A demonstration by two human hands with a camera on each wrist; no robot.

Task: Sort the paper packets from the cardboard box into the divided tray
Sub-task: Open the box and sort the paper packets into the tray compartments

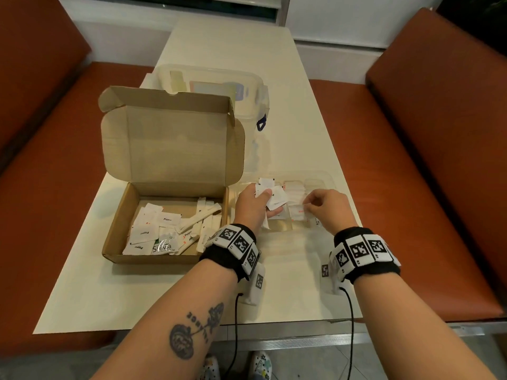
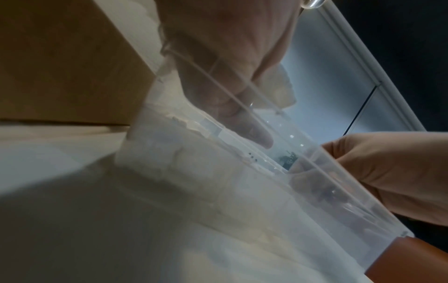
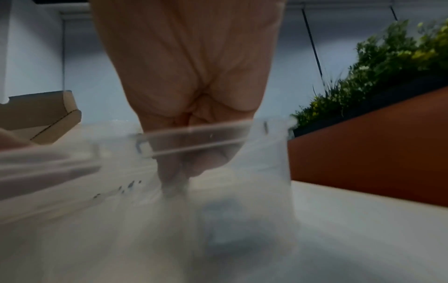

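Note:
An open cardboard box (image 1: 120, 229) at the left holds several white paper packets (image 1: 164, 231), some marked Pepper and Stevia. To its right lies a clear divided tray (image 1: 329, 179) with packets in its compartments. My left hand (image 1: 255, 201) hovers over the tray's left part and grips a bunch of white packets (image 1: 274, 194). My right hand (image 1: 323, 207) is over the tray's middle, fingers curled, pinching a small packet (image 1: 304, 207) down in a compartment. In the wrist views both hands show blurred through the tray wall (image 2: 266, 172) (image 3: 194, 137).
A clear lidded plastic container (image 1: 219, 89) stands behind the box, whose raised lid (image 1: 175, 141) leans back. Orange bench seats (image 1: 411, 187) flank the white table (image 1: 301, 105). Cables run from both wristbands off the near table edge.

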